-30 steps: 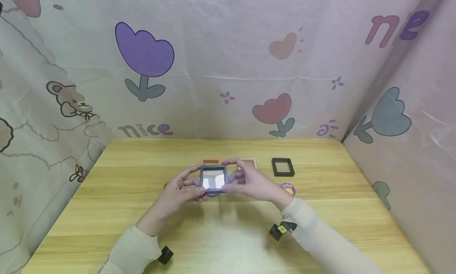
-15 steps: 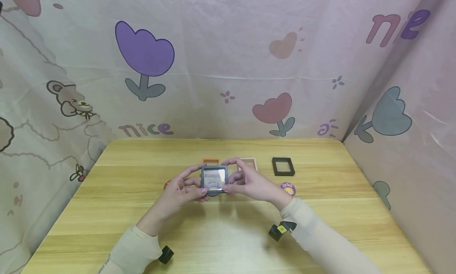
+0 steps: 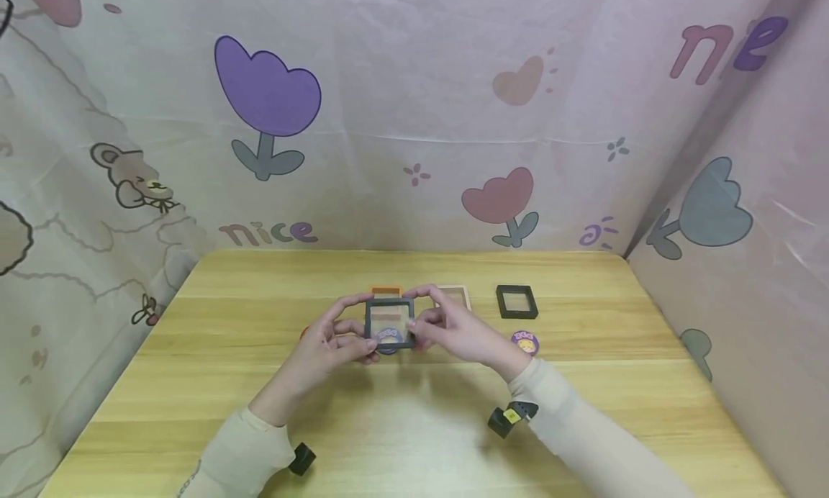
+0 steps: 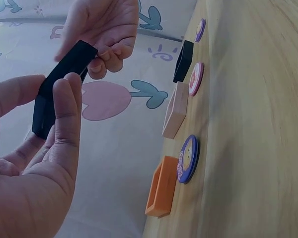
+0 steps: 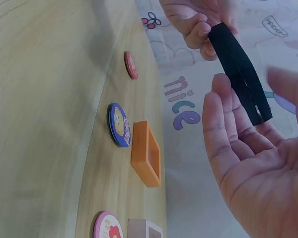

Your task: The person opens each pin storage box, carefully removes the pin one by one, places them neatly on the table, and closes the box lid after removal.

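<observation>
A dark square frame with a clear see-through middle (image 3: pixel 391 303) is held up above the table, tilted toward the head camera. My left hand (image 3: pixel 322 350) grips its left side, thumb at the lower corner and index finger at the upper one. At the right side is my right hand (image 3: pixel 456 330), its index finger at the top corner and its thumb against the right bar. In the right wrist view that thumb is blurred and stands off the dark frame (image 5: pixel 241 74), while other fingers touch it. A blue round badge (image 5: pixel 119 125) lies behind and below, partly seen through the frame.
Further back lie an orange frame (image 3: pixel 386 291), a pale pink frame (image 3: pixel 461 296) and a black frame (image 3: pixel 517 301). A purple badge (image 3: pixel 524 343), a pink badge (image 4: pixel 196 79) and a red badge (image 5: pixel 131 65) lie on the table. A printed curtain (image 3: pixel 363 196) surrounds the table.
The held frame has tilted, so its middle has gone from glare to see-through. My right thumb has moved up from the lower corner along the right bar. The left hand keeps its grip.
</observation>
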A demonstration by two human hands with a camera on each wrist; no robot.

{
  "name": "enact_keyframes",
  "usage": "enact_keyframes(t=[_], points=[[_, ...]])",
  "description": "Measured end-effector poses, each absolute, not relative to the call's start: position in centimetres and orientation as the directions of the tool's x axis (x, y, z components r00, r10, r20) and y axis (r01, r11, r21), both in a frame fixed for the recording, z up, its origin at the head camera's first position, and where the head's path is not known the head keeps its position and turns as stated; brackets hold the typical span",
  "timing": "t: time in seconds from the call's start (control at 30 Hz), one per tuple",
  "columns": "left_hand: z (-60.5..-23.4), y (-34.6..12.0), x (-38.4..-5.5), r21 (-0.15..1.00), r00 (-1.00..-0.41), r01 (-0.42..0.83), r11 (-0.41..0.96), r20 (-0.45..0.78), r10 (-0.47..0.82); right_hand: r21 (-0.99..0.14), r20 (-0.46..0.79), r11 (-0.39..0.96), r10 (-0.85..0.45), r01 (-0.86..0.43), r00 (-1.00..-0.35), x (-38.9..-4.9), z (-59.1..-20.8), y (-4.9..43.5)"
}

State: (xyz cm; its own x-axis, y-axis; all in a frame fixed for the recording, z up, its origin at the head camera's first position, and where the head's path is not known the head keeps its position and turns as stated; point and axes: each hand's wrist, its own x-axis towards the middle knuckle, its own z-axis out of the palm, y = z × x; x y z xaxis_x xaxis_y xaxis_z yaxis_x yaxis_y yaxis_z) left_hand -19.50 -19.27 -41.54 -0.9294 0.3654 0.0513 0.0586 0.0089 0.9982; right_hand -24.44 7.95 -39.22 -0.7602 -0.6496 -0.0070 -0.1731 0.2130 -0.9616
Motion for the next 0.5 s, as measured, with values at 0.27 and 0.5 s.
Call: enact_keyframes(t=[0.27,0.5], points=[[-41.47,-19.31,-19.2,0.995,-0.902,0.088,0.046,0.06,0.427,-0.963,-0.046,0.244,-0.573,-0.117,-0.818,-24.53,-39.6,7.37],[-41.37,-19.15,-18.85,0.994,-0.895,0.095,0.059,0.06,0.442,-0.946,-0.052,0.29,-0.574,-0.144,-0.817,-24.53,-39.7,7.46]])
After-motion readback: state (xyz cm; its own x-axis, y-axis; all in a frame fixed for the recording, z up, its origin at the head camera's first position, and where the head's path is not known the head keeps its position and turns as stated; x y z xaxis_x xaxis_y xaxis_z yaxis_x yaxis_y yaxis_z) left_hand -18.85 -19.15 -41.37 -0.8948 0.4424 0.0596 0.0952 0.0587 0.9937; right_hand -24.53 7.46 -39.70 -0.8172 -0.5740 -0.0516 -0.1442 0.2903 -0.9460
